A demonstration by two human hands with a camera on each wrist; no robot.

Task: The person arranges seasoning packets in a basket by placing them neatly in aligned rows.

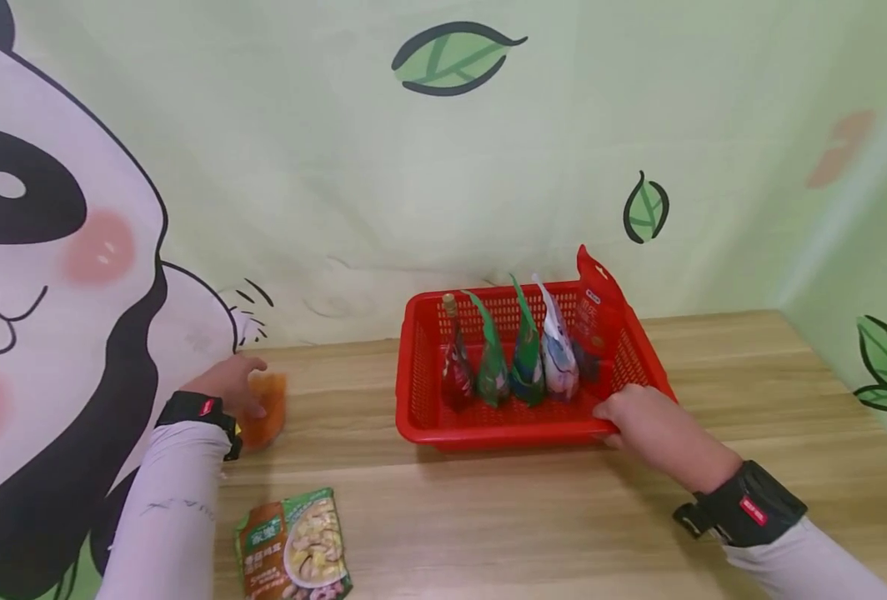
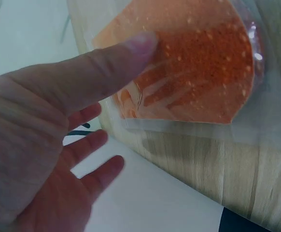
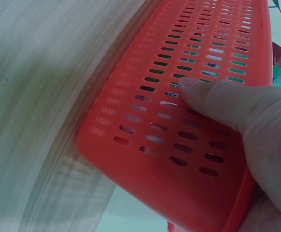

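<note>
My right hand (image 1: 657, 429) grips the front right corner of a red plastic basket (image 1: 503, 435). In the right wrist view the thumb lies against the slotted outer wall, with the other fingers over the rim. Inside stand a red pouch with a tan cap-like top (image 1: 457, 367), two green packets, a white packet (image 1: 559, 358) and a red bag (image 1: 597, 308). Over at the left, my left hand (image 1: 229, 383) is at a clear packet of orange-red seasoning (image 2: 198, 72). Its thumb overlaps the packet in the left wrist view, and the other fingers are spread beside it.
A brown and green food pouch (image 1: 293, 546) with a picture of a bowl lies flat at the table's front left. Behind the wooden table (image 1: 503, 508) hangs a pale green backdrop (image 1: 323, 167) with a panda and leaves.
</note>
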